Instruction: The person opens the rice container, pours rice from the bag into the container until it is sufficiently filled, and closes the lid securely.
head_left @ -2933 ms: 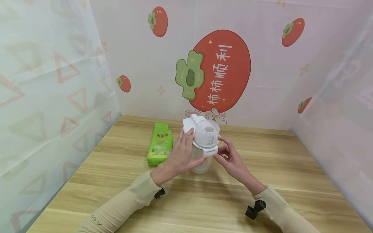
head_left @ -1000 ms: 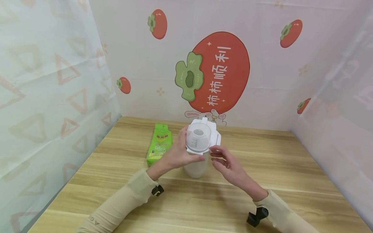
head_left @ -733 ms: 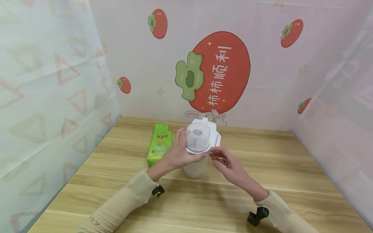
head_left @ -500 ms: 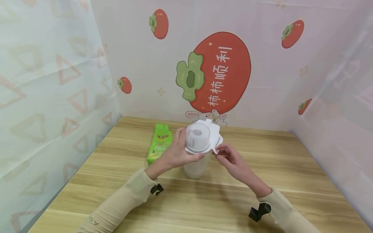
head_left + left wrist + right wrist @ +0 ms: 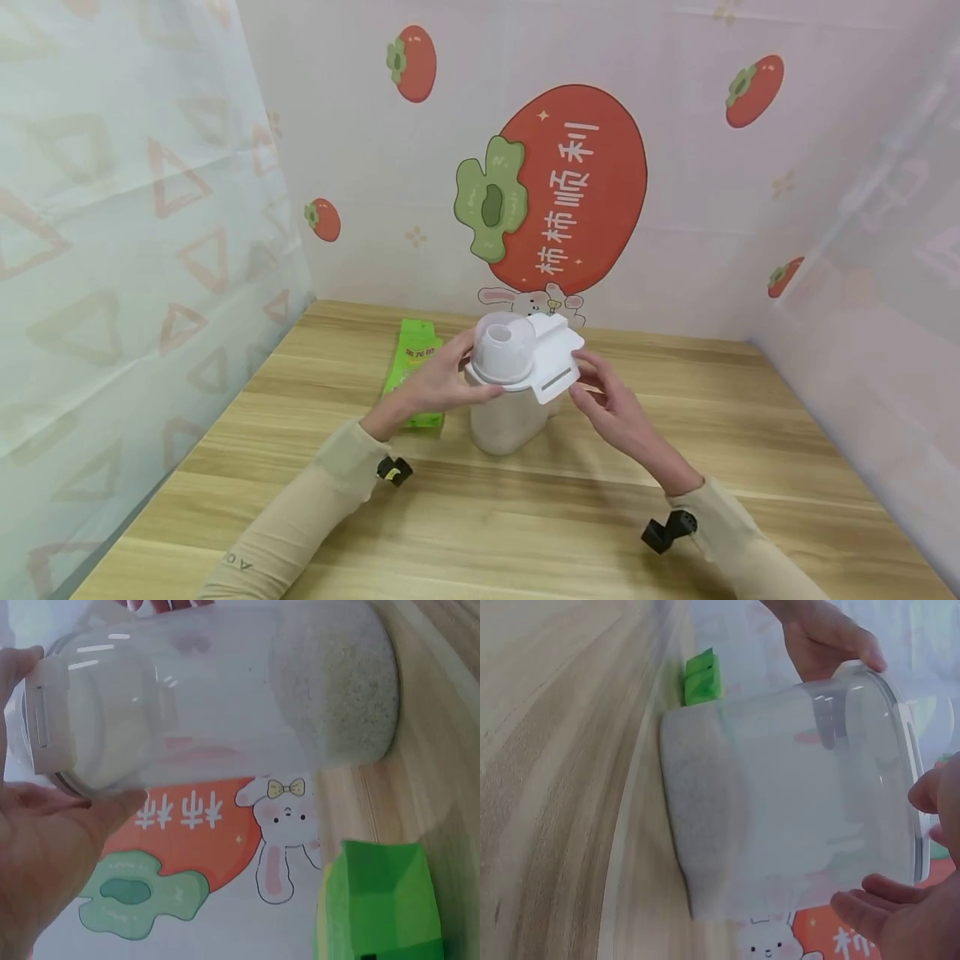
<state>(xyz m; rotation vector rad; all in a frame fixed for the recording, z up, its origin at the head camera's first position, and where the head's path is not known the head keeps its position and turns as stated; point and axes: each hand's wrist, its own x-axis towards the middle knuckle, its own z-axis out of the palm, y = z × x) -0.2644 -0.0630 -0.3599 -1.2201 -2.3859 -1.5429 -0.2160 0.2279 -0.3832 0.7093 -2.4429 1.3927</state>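
A clear rice storage container (image 5: 504, 425) stands upright on the table, with rice (image 5: 341, 686) in its lower part. On top sits a white lid (image 5: 555, 358), its slotted flat side facing front right. A clear measuring cup (image 5: 504, 350) covers the lid's left part. My left hand (image 5: 431, 385) grips the container's left side at the lid, thumb in front and fingers partly hidden behind. My right hand (image 5: 621, 417) holds the lid's right corner. In the right wrist view, its thumb touches the lid rim while the fingers (image 5: 866, 907) lie along the far side.
A green flat-bottomed packet (image 5: 412, 354) lies behind my left hand, partly covered by it. The wooden table (image 5: 720, 433) meets a printed backdrop behind and side curtains at left and right.
The container has turned clockwise seen from above: its lid's flat side swung from back left, through back right, to the right. Both hands shifted their hold; the packet has not moved.
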